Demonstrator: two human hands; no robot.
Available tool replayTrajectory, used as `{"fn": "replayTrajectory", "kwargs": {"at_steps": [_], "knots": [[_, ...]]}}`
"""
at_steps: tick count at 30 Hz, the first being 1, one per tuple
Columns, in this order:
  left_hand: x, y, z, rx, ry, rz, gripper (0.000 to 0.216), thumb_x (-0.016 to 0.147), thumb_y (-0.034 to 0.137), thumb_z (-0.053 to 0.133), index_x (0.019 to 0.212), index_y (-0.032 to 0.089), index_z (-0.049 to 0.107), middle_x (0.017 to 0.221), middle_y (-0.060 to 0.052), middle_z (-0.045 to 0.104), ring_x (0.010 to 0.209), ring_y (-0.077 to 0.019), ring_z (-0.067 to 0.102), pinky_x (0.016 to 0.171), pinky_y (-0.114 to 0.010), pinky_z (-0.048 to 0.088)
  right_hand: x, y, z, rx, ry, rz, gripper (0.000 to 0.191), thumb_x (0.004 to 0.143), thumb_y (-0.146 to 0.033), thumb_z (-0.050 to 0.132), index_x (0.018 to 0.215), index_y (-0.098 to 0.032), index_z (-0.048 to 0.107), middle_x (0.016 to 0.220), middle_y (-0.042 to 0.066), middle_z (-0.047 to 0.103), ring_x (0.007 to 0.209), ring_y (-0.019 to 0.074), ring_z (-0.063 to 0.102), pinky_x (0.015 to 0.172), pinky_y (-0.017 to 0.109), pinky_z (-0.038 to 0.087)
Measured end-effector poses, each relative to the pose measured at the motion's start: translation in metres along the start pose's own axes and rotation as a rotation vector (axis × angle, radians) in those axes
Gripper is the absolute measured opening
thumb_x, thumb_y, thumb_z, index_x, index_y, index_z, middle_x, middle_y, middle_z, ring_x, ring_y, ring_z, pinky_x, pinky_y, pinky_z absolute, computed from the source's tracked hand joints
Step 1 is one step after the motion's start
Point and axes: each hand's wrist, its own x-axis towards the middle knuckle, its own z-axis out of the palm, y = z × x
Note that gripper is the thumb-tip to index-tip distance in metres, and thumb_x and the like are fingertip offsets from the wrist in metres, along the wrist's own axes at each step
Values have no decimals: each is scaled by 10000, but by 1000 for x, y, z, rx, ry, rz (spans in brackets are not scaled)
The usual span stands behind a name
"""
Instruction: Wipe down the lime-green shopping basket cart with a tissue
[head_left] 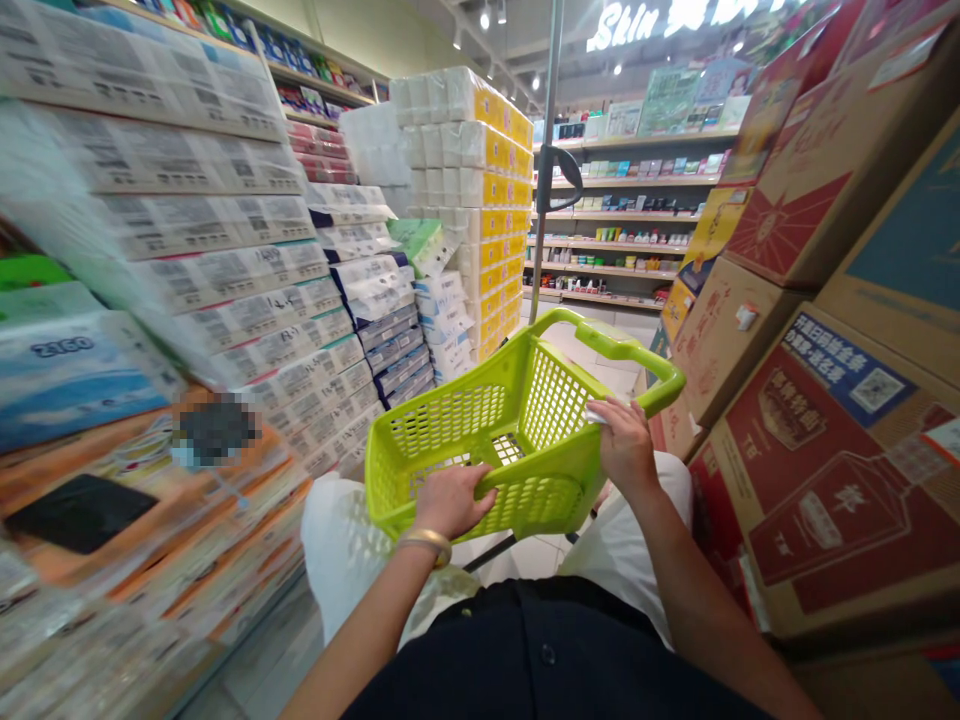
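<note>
A lime green plastic shopping basket (450, 425) is tilted in front of me at waist height, and nothing shows inside it. My left hand (448, 500), with a gold bangle on the wrist, grips its near rim. My right hand (624, 440) grips the right rim close to the green handle (622, 348) and seems to pinch a small white scrap of paper. Both arms reach forward over my dark top and white trousers.
Stacked tissue and toilet paper packs (247, 300) fill the left side of the aisle. Brown and red cardboard cartons (817, 450) are piled on the right. A grey pole (546, 160) stands ahead, with product shelves (630, 210) beyond it. The tiled floor runs between the stacks.
</note>
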Motion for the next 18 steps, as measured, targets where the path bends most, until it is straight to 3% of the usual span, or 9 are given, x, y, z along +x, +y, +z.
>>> {"fn": "replayTrajectory", "kwargs": {"at_steps": [3, 7, 9, 15, 18], "knots": [[1, 1, 0, -8, -2, -2, 356, 890, 484, 496, 1157, 305, 650, 1030, -51, 735, 973, -242, 673, 812, -336, 489, -2, -8, 4, -11, 15, 29, 372, 868, -90, 411, 1010, -217, 730, 1066, 65, 755, 1126, 253, 635, 1126, 535, 306], [1, -2, 0, -22, 1, 5, 346, 884, 467, 509, 1153, 302, 650, 1045, -50, 733, 974, -239, 671, 826, -333, 489, -23, -38, 20, 47, -190, -108, 416, 848, -40, 417, 1043, -248, 720, 1108, 29, 748, 1137, 216, 638, 1140, 473, 319], [0, -3, 1, -15, 2, 8, 346, 884, 465, 509, 1155, 302, 649, 1046, -49, 733, 972, -239, 672, 826, -333, 491, -26, -41, 22, 63, -240, -142, 425, 851, -36, 416, 1054, -258, 716, 1114, 18, 747, 1136, 203, 641, 1134, 451, 338], [1, -1, 0, -1, -2, 9, 348, 889, 472, 495, 1149, 304, 653, 1038, -50, 736, 973, -246, 676, 814, -337, 497, 2, 1, -1, -24, -27, -36, 371, 867, -83, 405, 1007, -216, 723, 1057, 53, 758, 1107, 242, 650, 1108, 509, 353], [1, 0, -1, -16, -4, 3, 344, 888, 467, 500, 1141, 298, 660, 1057, -56, 736, 981, -252, 674, 820, -343, 496, 3, 0, -1, -30, 9, -12, 357, 877, -101, 409, 990, -218, 727, 1041, 54, 761, 1100, 247, 652, 1113, 522, 342]]}}
